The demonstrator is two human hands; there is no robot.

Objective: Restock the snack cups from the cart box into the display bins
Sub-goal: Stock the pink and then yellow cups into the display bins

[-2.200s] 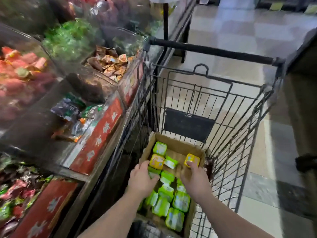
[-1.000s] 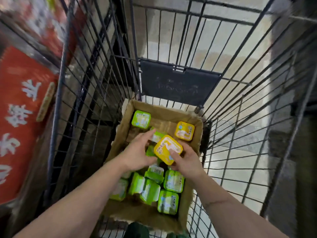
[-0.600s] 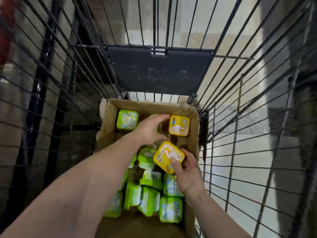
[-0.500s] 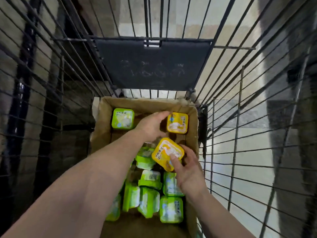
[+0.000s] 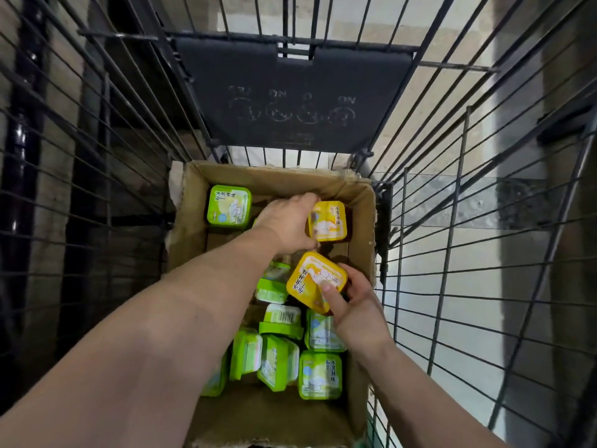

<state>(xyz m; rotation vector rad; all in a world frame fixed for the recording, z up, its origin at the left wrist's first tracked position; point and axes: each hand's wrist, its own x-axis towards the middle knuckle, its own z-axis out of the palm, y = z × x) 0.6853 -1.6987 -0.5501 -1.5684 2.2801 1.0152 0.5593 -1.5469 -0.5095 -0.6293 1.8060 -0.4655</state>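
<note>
Right hand [image 5: 358,305] pinches a tilted yellow cup [image 5: 315,281], lid facing up-left; left hand [image 5: 287,223] curls around another yellow cup [image 5: 327,221] upright at the box [image 5: 193,227] top.

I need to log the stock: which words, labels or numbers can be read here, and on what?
"ON", twice, mirrored: dark cart flap.
Chinese print, too blurred to read: yellow cup in the right hand, yellow cup at the left hand, green cup.
Barcode, digits too small: tipped green cup.

We list: pale tiled floor [image 5: 484,260] from twelve to three o'clock; dark shelving base [image 5: 48,189] at nine; dim light.
</note>
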